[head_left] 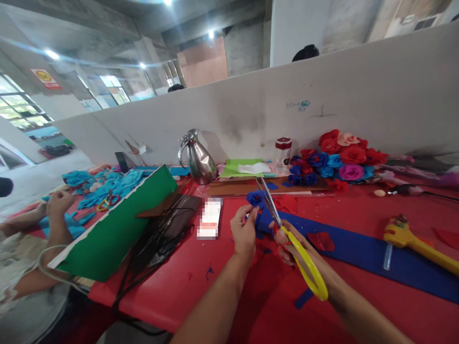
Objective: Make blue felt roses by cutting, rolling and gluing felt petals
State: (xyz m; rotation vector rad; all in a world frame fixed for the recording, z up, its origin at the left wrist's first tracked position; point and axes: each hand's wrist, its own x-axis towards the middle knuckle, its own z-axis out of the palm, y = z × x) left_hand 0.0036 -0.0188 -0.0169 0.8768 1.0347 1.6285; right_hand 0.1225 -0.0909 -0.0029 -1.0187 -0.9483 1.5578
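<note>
Left hand [245,227]: closed in a pinch, thumb and forefinger meeting at the base of a blue flower [255,197], which is held upright above the fingertips, over the red tabletop [222,267]. The remaining fingers are curled towards the palm.

Right hand [285,241]: closed around the handles of a pair of scissors [304,263], one yellow loop extending back over the wrist. The blades point up and away from the person, narrowly parted at the tips, and pass just to the right of the flower; contact between the two cannot be determined. A red scrap [276,229] shows at the fingers of this hand; whether it is gripped cannot be told.

Surroundings: a long blue strip [358,258] runs from beyond the hands to the right edge of the table, with a red piece [322,241] lying on it. A yellow glue gun [401,231] rests across the strip, well apart from the right hand. Red, blue and pink flowers [353,155] are heaped near the partition [244,114]. A metal jug [201,160] stands upright beyond the left hand
</note>
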